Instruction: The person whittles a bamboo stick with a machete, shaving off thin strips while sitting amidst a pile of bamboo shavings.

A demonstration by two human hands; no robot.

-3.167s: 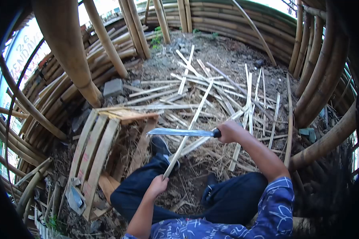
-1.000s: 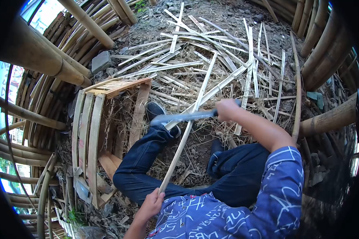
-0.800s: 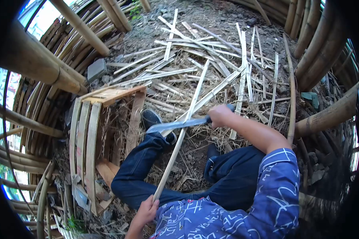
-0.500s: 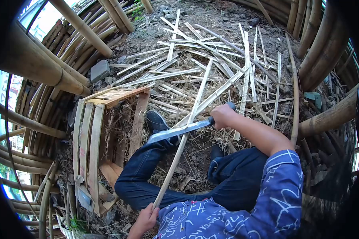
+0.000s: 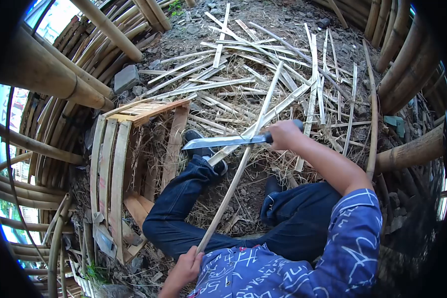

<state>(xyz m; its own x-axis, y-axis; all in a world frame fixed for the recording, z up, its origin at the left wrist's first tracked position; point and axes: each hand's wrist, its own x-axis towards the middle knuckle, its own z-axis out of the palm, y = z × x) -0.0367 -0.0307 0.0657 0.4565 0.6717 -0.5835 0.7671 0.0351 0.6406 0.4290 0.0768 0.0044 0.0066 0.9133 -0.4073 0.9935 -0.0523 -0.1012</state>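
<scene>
My left hand grips the near end of a long bamboo strip, which slants up and away over my legs toward the litter of splints. My right hand is closed on the dark handle of a machete. Its blade points left and lies across the strip about midway, above my dark shoe. I sit on the ground in dark jeans and a blue patterned shirt.
A wooden slatted crate lies on its side at my left. Several split bamboo strips cover the ground ahead. Thick bamboo poles lean at left and stand at right. A grey block sits beyond the crate.
The machete blade rose from a downward tilt near my knee to lie level across the strip. The strip's far end swung a little right. My left hand kept its grip.
</scene>
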